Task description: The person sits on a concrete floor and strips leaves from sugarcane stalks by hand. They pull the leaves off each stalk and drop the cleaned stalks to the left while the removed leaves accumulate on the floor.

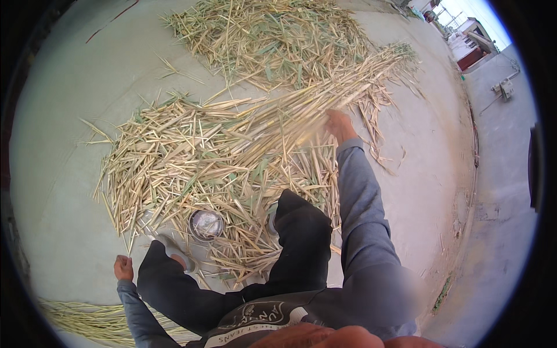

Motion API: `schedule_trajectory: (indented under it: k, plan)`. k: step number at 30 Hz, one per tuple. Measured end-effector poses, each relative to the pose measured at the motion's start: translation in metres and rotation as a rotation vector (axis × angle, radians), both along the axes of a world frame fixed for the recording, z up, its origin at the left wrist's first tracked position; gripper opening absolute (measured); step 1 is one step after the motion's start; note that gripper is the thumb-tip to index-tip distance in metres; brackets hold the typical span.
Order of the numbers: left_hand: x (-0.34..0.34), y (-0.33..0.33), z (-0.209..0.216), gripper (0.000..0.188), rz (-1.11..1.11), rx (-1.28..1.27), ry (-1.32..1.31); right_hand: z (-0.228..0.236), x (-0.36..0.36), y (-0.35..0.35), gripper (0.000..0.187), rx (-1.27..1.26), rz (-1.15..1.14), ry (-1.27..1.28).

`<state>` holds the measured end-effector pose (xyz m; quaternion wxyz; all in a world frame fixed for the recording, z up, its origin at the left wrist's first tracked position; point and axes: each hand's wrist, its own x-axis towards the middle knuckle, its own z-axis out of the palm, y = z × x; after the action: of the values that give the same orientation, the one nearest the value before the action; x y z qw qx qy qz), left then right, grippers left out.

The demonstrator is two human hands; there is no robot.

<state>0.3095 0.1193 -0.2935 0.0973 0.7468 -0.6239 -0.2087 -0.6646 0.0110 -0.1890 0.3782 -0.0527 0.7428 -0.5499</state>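
My right hand point(339, 124) reaches out to a long bundle of pale dry stalks point(354, 87) lying over the heap. Its fingers are closed at the bundle's near side, and a pale stalk beside them is smeared by motion. Low on the left, beside my knee, my left hand point(123, 268) is closed like a fist. Thin straw ends lie just above it; whether something is in its fingers is hidden. Between my feet and the heap of dry husks and leaves point(168, 156) stands a round metal bowl point(206, 225) with something whitish in it.
A second heap of straw and green leaves point(272, 37) lies farther off. Thin greenish stalks point(93, 322) are laid out at the lower left, behind my left arm. Along the right runs a grey wall point(505, 174). A red cord point(112, 21) lies on the concrete floor point(64, 156).
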Motion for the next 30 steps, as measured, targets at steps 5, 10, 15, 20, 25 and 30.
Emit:
schedule_trajectory:
  k: [5, 10, 15, 20, 25, 30]
  plan:
    - [-0.212, -0.091, 0.213, 0.011, -0.283, -0.624, 0.265, 0.014, 0.086, 0.004, 0.028, -0.257, 0.359, -0.195]
    - [-0.428, -0.079, 0.306, 0.038, -0.901, -0.842, -0.049, 0.07, 0.222, 0.019, 0.028, -0.306, 0.456, -0.294]
    - [-0.512, -0.068, 0.254, 0.043, -0.915, -0.707, -0.281, 0.08, 0.285, 0.044, 0.023, -0.409, 0.484, -0.444]
    - [-0.486, -0.084, 0.212, 0.042, -0.898, -0.659, -0.264, 0.064, 0.299, 0.06, 0.027, -0.335, 0.701, -0.385]
    - [-0.468, -0.086, 0.221, 0.043, -0.913, -0.616, -0.265, 0.071, 0.269, 0.051, 0.026, -0.562, 0.355, -0.542]
    - [-0.471, -0.066, 0.225, 0.041, -0.97, -0.679, -0.367, 0.069, 0.242, 0.036, 0.027, -0.391, 0.312, -0.337]
